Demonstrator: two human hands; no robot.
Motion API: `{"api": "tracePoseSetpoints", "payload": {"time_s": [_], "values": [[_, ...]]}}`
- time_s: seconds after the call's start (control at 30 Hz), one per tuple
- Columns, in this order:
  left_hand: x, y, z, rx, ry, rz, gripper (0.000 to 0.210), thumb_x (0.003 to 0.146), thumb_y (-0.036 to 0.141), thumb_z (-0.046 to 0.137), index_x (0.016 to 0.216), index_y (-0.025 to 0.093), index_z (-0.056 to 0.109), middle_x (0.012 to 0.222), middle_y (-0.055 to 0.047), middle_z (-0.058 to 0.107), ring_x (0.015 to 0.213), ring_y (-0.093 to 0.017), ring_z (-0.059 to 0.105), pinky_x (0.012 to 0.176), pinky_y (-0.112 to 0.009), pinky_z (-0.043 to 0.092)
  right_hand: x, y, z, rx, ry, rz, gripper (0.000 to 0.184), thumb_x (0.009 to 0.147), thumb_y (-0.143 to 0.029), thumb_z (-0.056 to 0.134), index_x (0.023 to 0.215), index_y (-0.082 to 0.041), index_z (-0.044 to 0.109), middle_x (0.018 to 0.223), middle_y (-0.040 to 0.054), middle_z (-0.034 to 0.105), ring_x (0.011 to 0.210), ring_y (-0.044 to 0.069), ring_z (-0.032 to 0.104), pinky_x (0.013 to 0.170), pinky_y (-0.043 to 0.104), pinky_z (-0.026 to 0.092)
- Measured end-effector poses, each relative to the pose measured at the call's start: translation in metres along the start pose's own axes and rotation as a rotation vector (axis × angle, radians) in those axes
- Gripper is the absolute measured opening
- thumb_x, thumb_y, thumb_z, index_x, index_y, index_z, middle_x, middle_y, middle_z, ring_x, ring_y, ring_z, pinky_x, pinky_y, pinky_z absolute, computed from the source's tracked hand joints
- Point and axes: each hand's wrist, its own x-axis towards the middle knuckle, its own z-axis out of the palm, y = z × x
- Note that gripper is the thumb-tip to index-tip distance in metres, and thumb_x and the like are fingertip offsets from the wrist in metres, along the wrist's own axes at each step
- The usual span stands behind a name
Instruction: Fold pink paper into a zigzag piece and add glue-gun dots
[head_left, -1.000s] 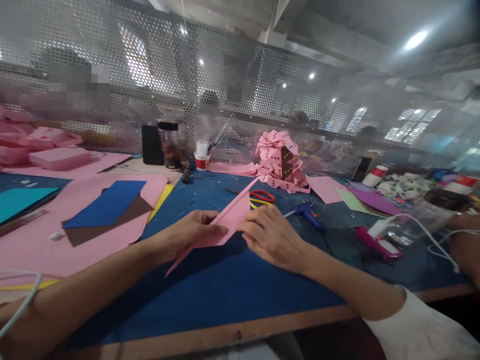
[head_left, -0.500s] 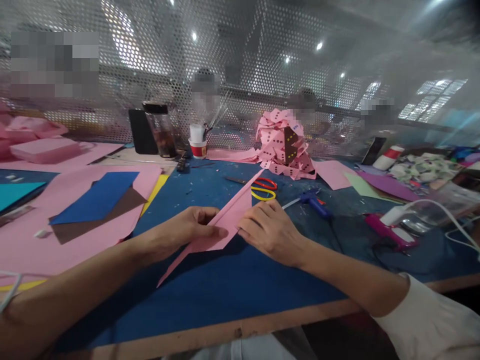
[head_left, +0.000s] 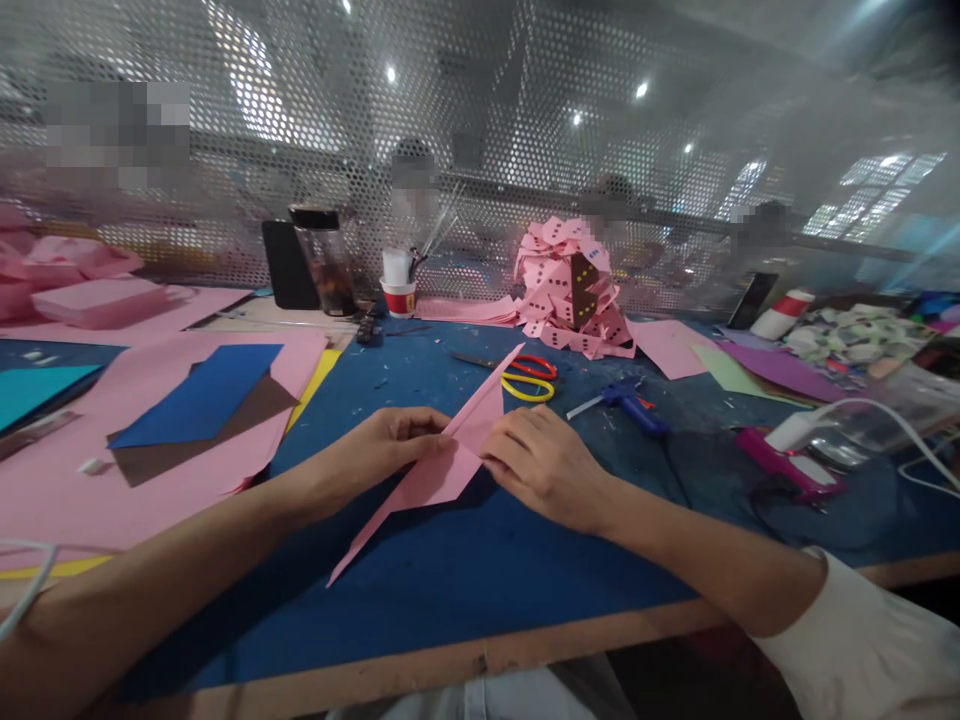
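Note:
A folded sheet of pink paper [head_left: 431, 480] is held above the blue table mat, tilted, with one pointed end toward me and the other pointing away. My left hand [head_left: 397, 440] pinches its folded edge between thumb and fingers. On the other side, my right hand [head_left: 544, 465] has its curled fingers closed on the paper's right edge; the fingertips are partly hidden. Just beyond the paper lie scissors [head_left: 529, 390] with one red and one yellow handle loop. Right of them rests a blue glue gun [head_left: 634, 408].
Pink sheets [head_left: 45, 500] with blue and brown paper [head_left: 202, 395] on top lie left. At the back stand a jar [head_left: 326, 265], a paper cup [head_left: 399, 298] and a pink pile of dotted paper pieces [head_left: 551, 300]. A magenta glue gun [head_left: 795, 465] lies right.
My left hand has slid up along the folded edge, closer to my right hand. The paper's near point has shifted slightly right and toward me.

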Motion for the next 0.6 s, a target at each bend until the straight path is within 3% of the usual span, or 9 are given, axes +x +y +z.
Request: {"api": "tracePoseSetpoints", "payload": {"time_s": [0.4, 0.6], "values": [[-0.0007, -0.0093, -0.0032, -0.023, -0.026, -0.030, 0.025, 0.080, 0.038, 0.070, 0.094, 0.017, 0.068, 0.079, 0.000, 0.065, 0.067, -0.012, 0.055, 0.060, -0.022, 0.037, 0.0002, -0.0059, 0.0001, 0.086, 0.075, 0.089, 0.018, 0.099, -0.021, 0.045, 0.099, -0.016, 0.062, 0.090, 0.0069, 0.062, 0.084, 0.019, 0.054, 0.077, 0.034, 0.040], [0.0006, -0.0071, -0.0019, 0.154, 0.011, 0.014, 0.030, 0.080, 0.044, 0.066, 0.090, 0.016, 0.068, 0.080, -0.002, 0.066, 0.072, -0.017, 0.059, 0.064, -0.026, 0.042, 0.0002, -0.0061, 0.0031, 0.126, 0.062, 0.124, 0.019, 0.099, -0.023, 0.045, 0.094, -0.016, 0.062, 0.088, 0.0066, 0.062, 0.082, 0.018, 0.054, 0.075, 0.033, 0.039]]}}
